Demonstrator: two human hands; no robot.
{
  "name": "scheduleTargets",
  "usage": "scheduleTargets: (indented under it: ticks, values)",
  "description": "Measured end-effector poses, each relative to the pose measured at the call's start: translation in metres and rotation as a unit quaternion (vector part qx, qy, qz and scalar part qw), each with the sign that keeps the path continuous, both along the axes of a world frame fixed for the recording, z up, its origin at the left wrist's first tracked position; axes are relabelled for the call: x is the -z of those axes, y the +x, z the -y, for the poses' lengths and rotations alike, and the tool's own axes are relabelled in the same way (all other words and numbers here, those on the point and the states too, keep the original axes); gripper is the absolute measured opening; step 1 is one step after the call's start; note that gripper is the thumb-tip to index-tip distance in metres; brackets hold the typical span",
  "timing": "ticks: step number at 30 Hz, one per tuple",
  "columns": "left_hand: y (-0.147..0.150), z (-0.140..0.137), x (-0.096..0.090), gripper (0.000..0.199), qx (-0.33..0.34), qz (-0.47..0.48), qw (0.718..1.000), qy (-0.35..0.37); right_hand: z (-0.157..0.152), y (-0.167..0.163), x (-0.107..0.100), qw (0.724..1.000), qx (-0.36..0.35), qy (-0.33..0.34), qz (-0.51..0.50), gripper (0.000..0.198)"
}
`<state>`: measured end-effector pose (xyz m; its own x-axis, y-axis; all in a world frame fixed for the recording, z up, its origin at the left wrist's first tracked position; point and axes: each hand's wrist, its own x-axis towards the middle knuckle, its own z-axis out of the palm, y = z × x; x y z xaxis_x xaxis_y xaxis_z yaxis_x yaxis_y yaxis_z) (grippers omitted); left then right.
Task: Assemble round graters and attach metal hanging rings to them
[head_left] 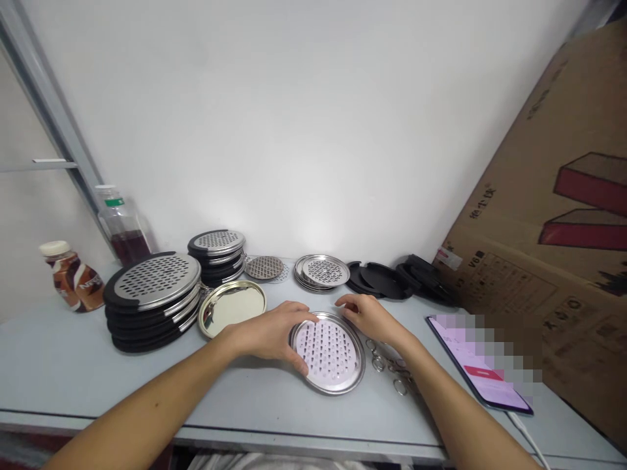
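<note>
A round metal grater disc (327,351) with a raised silver rim lies on the table in front of me. My left hand (274,333) grips its left edge, thumb at the lower left and fingers at the upper left. Loosely curved, my right hand (368,316) is at the disc's upper right rim; whether it touches the rim I cannot tell. Nothing shows between its fingers. Several metal key rings (378,363) lie beside the disc, partly hidden under my right forearm. A shiny gold-toned round dish (235,305) sits just beyond my left wrist.
Stacks of black-edged graters (154,294) stand at left, near a brown bottle (72,277) and a clear bottle (125,228). Behind lie loose grater discs (323,271) and black round holders (385,281). A cabled phone (475,365) and a large carton (529,261) are right.
</note>
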<state>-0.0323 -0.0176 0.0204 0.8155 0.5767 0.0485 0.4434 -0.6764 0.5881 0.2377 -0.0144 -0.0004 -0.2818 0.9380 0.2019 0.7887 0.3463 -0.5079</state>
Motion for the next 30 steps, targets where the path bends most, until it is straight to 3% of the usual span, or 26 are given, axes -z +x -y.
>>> scheduleTargets:
  ticks: [6, 14, 30]
  values:
    - [-0.002, -0.002, 0.005, 0.106, 0.029, -0.012, 0.999, 0.004, 0.002, 0.000, -0.003, 0.999, -0.009, -0.045, -0.002, 0.023]
    - [-0.006, -0.002, 0.005, 0.102, -0.003, -0.057, 0.998, -0.002, 0.002, -0.013, 0.005, 0.999, -0.017, -0.026, -0.044, 0.022]
    - [-0.004, 0.000, 0.002, 0.102, 0.008, -0.067, 0.998, 0.014, 0.005, -0.019, 0.003, 0.998, -0.045, -0.009, -0.038, 0.024]
